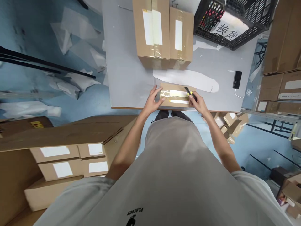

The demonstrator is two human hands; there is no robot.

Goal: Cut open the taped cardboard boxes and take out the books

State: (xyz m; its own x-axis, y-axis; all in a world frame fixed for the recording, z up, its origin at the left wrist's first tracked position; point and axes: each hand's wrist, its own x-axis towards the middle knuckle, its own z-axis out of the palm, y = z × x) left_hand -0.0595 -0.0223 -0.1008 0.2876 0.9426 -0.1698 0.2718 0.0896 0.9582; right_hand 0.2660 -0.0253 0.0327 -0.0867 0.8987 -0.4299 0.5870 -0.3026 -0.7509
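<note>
A small taped cardboard box (176, 104) with white labels lies at the table's front edge. My left hand (154, 99) grips its left end, the thumb on the top near the tape and the fingers around the far corner. In my right hand (198, 103) is a black and yellow utility knife (188, 90), held over the right part of the box with its tip pointing away from me and to the left. Whether the blade touches the cardboard I cannot tell. Just beyond the box lies a long white sheet (188, 78).
Two taller taped boxes (152, 28) (181, 36) stand at the back of the grey table (122, 78). To their right sits a black plastic crate (204, 31); a phone (237, 79) with a white cable lies at right. A large carton (70, 128) holding several boxes is at lower left.
</note>
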